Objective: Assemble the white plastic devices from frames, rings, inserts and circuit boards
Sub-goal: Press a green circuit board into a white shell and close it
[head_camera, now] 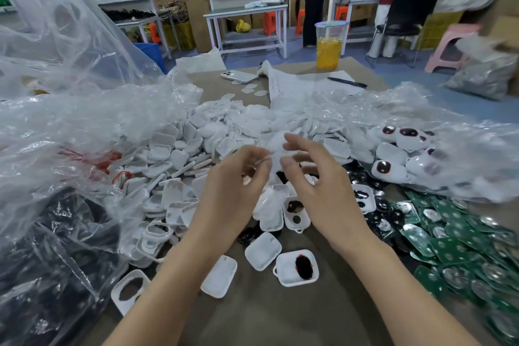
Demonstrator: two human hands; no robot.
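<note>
My left hand (236, 185) is raised over the table with its fingers curled, and its fingertips pinch a small blurred white plastic piece (273, 149). My right hand (317, 177) hovers beside it, fingers spread and relaxed, thumb close to the same piece. Behind and left of the hands lies a heap of white frames and covers (179, 154). Green circuit boards (449, 239) are piled at the right. A white frame with a dark insert (297, 267) and two plain white covers (262, 251) lie near my wrists.
Crumpled clear plastic bags (70, 121) tower at the left, and another bag at the right holds white devices with dark lenses (393, 149). A phone (238, 76), a pen (346, 82), paper and a jar of yellow liquid (330, 45) sit at the far edge. Two people stand by benches behind.
</note>
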